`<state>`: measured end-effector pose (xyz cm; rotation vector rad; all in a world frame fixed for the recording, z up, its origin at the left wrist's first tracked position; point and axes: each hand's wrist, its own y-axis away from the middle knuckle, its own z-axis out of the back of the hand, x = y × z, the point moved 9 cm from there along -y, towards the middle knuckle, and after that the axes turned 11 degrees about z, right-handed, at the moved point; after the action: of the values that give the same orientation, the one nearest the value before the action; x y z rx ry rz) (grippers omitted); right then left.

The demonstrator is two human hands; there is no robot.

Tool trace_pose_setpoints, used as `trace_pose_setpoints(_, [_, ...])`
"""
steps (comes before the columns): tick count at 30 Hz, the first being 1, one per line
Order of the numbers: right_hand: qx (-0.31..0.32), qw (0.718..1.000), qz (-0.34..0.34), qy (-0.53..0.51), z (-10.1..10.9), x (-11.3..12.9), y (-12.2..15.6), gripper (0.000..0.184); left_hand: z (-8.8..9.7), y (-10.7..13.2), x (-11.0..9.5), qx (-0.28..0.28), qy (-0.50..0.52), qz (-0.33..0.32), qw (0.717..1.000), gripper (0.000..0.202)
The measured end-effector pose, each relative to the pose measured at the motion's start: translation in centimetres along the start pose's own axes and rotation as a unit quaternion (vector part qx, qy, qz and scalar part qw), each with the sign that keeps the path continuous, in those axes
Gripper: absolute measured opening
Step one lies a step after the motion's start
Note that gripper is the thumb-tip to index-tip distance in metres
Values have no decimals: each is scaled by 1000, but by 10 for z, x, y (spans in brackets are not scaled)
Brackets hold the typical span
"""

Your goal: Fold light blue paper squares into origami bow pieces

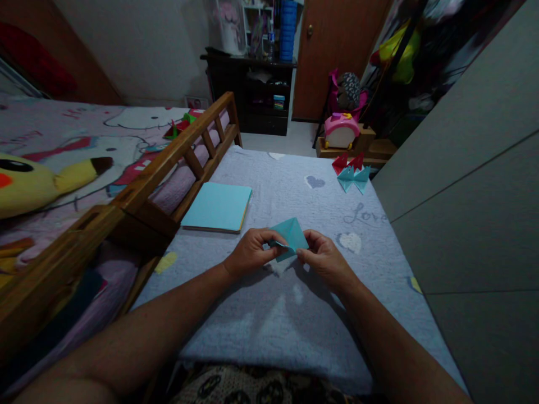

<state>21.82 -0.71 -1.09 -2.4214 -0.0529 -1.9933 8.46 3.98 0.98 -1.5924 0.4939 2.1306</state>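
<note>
Folding mid-way: left hand and right hand both pinch the teal paper, held just above the grey bedsheet. Next crease likely needs edges aligned before pressing flat.

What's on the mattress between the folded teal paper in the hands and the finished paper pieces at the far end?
Head view: only bare sheet with a printed heart lies between the teal paper and the finished pieces.

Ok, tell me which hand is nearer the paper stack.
Left. The left hand lies just right of and below the paper stack; the right hand is farther right, across the folded paper.
</note>
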Motion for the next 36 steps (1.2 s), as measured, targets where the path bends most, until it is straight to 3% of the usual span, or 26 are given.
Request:
trace_pose_setpoints(15, [-57,998,17,3,4,3,1,24,-26,3,12,101,57,70,991,14])
trace_pose_setpoints(17, [-61,998,17,-6,6,2,2,25,-24,4,14,88,83,83,989,24])
trace_pose_setpoints(20, [-42,998,34,-37,5,2,1,20,-21,4,12,75,116,100,985,58])
trace_pose_setpoints(23, [1,999,33,-41,-3,1,1,36,-22,5,8,87,134,109,981,87])
trace_pose_setpoints(25, [7,1000,28,-5,-6,0,2,39,-24,6,6,92,135,111,980,92])
trace_pose_setpoints(29, [-5,997,42,68,-6,2,2,20,-28,4,10,94,122,115,981,79])
trace_pose_setpoints(33, [-21,996,50,64,-4,2,2,18,-30,3,18,100,142,134,976,42])
trace_pose_setpoints(36, [-23,998,40,49,-3,-2,3,20,-31,3,23,112,144,156,971,31])
